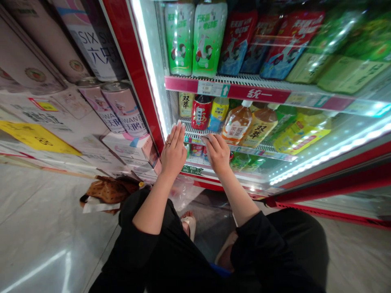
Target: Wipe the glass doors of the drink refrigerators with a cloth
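Note:
My left hand (174, 150) is held with its fingers stretched out and close together, at the left end of a shelf in a lit drinks fridge. Curled in a pinch, my right hand (218, 152) is by the front edge of that shelf; what its fingertips hold, if anything, is too small to make out. Just behind the hands stand a red bottle (200, 114) and a yellow-and-blue bottle (218, 113). To their right are an amber tea bottle (237, 124) and another amber bottle with a yellow label (259, 126). A price strip (253, 151) runs along the shelf edge.
Green bottles (208, 44) and red-and-blue bottles (238, 38) fill the upper shelf (236, 88). Left of the red fridge frame (131, 61) are stacked cartons and pink cans (124, 108). A brown bag (106, 189) lies on the floor, near clear plastic (182, 191).

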The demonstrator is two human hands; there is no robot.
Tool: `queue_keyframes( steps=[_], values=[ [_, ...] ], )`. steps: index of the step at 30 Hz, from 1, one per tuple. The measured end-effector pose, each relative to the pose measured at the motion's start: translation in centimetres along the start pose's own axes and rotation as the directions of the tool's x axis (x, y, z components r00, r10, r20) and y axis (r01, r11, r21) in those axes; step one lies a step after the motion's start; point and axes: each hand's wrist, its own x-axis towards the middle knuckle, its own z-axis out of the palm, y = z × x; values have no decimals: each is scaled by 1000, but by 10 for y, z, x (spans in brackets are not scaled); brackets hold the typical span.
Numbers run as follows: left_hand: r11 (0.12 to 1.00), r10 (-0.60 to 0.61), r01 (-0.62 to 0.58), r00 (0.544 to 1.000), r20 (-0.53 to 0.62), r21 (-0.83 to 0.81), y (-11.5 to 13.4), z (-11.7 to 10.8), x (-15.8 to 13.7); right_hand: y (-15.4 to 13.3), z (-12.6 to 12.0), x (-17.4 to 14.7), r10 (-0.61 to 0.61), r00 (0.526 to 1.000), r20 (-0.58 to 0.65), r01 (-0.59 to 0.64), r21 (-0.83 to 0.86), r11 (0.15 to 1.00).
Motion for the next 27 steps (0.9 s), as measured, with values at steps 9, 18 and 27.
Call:
queue_keyframes(
  steps=[9,18,27],
  values=[
    [999,10,-9,1000,-19,35,-10,4,-9,-3,1,26,-62,989,135,58,30,998],
    [999,-34,34,999,-25,4,-13,4,-7,-12,7,27,-81,991,102,73,81,994],
    [999,-30,29,999,-31,-28,-10,3,-6,-22,12,37,-134,975,176,122,77,990]
  ],
)
